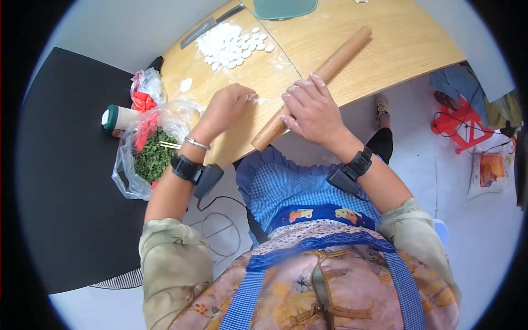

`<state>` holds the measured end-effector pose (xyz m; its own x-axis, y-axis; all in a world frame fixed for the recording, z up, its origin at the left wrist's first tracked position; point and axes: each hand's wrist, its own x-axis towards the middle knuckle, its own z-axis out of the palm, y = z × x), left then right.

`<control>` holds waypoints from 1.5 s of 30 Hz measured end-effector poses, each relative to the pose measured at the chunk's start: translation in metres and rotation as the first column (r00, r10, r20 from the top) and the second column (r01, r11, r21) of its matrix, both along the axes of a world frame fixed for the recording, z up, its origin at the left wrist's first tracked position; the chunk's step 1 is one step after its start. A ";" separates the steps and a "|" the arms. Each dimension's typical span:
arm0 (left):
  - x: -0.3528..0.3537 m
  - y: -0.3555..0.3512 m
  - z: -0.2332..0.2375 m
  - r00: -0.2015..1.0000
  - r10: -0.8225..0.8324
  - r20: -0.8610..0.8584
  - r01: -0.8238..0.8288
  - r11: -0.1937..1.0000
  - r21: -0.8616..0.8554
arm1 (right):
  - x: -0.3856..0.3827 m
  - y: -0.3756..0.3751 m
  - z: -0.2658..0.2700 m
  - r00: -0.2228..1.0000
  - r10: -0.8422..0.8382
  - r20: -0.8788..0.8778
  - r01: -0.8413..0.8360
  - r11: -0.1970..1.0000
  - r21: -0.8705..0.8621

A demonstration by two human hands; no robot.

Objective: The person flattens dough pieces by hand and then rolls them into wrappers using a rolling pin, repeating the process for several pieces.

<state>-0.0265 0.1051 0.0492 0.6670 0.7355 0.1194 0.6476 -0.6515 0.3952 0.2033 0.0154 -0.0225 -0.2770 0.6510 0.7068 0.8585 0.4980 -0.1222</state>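
Observation:
My right hand (314, 111) is wrapped over a long wooden rolling pin (346, 52), which lies slantwise near the front edge of the wooden table (385, 60). Flour whitens its fingers. To the left, my left hand (226, 107) rests at the table with curled fingers pressed together; what they hold, if anything, is hidden. White flour is smeared beside its fingertips. Several small white dough pieces (231, 55) lie in loose flour further back. A single flat dough round (186, 84) sits near the table's left edge.
Behind the dough lies a cleaver (199, 33), near a green tray (283, 8). At left, a plastic bag of chopped greens (154, 157) with chopsticks stands by a green-capped container (113, 118) on a black surface (77, 181). A red stool (465, 126) is at right.

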 end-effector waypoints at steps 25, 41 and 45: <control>0.000 0.005 -0.009 0.996 -0.082 -0.022 0.084 0.950 0.299 | -0.004 -0.001 0.000 0.999 -0.024 -0.041 0.023 0.999 -0.025; 0.075 0.076 -0.014 0.993 -0.024 -0.116 0.060 0.947 0.315 | -0.002 -0.004 0.000 0.999 -0.011 -0.049 0.008 0.998 -0.064; 0.047 0.039 -0.014 1.000 0.002 -0.031 0.003 0.986 0.169 | -0.002 -0.003 -0.001 0.998 -0.012 -0.066 0.010 1.000 -0.022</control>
